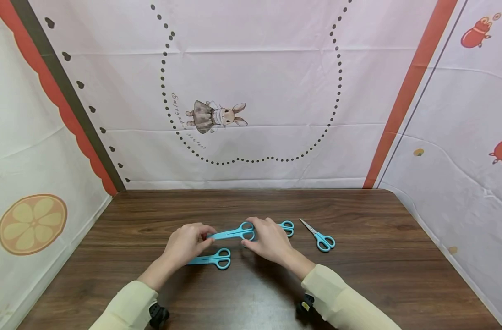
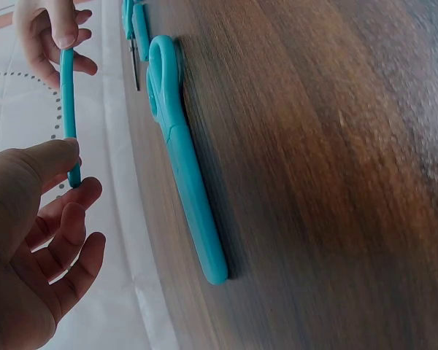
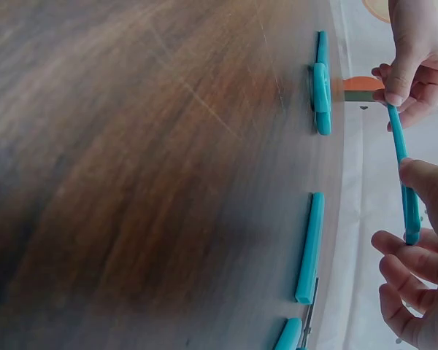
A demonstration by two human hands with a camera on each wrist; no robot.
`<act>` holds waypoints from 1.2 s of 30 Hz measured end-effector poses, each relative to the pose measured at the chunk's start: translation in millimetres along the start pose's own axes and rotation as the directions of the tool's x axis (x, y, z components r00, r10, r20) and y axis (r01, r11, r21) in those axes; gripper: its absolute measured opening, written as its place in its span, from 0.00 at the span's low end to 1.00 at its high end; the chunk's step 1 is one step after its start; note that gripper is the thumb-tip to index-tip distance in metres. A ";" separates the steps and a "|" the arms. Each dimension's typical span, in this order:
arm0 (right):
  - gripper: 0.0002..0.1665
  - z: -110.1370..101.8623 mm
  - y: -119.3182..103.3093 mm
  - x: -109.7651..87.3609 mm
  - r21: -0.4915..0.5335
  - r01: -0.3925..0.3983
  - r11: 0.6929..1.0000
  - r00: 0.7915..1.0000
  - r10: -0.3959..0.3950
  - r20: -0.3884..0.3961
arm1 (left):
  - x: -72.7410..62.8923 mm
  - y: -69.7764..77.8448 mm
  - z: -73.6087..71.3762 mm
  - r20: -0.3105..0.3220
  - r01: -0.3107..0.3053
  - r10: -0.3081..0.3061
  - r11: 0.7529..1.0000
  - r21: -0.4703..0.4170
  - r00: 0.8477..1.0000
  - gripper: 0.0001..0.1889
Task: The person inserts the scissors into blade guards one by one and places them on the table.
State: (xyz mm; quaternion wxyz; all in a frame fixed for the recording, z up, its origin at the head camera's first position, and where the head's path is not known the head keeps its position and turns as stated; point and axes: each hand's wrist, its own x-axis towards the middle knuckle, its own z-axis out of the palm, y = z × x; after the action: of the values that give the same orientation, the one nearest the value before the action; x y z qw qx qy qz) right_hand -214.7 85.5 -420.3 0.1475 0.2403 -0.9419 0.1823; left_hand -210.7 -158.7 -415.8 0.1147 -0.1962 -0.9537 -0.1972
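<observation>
Between both hands, raised over the table, is a pair of turquoise scissors (image 1: 229,234) in a matching blade cover. My left hand (image 1: 186,244) pinches the covered tip with thumb and forefinger; its other fingers are loosely bent in the left wrist view. At the handle end, my right hand (image 1: 271,240) holds the finger loops between thumb and fingers. Another covered pair of scissors (image 2: 193,197) lies below on the table, nearer me. Beyond the right hand show the handles of a further pair (image 1: 286,228), the rest hidden by that hand. A turquoise cover (image 3: 311,248) lies on the table in the right wrist view.
Scissors with bare blades (image 1: 318,235) lie to the right, tip pointing away and left. The dark wooden table (image 1: 358,275) meets a printed cloth (image 1: 275,91) at the back, with cloth on both sides too.
</observation>
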 end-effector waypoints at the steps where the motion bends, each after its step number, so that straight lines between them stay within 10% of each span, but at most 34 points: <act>1: 0.32 0.8 -0.1 0.6 -0.001 0.004 1.000 1.000 -0.004 -0.001 | -0.2 -0.5 -0.4 0.001 0.004 -0.004 1.000 -0.001 1.000 0.06; 36: 0.32 15.6 -5.5 13.4 0.022 -0.013 1.000 0.999 0.012 0.050 | -3.2 -18.7 2.8 0.009 0.044 -0.044 0.999 -0.004 0.999 0.05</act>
State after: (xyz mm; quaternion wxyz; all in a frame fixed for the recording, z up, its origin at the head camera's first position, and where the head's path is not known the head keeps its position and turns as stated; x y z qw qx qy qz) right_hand -226.1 69.2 -427.8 0.1202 0.2407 -0.9447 0.1878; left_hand -216.1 -174.4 -425.4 0.1059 -0.1762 -0.9578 -0.2008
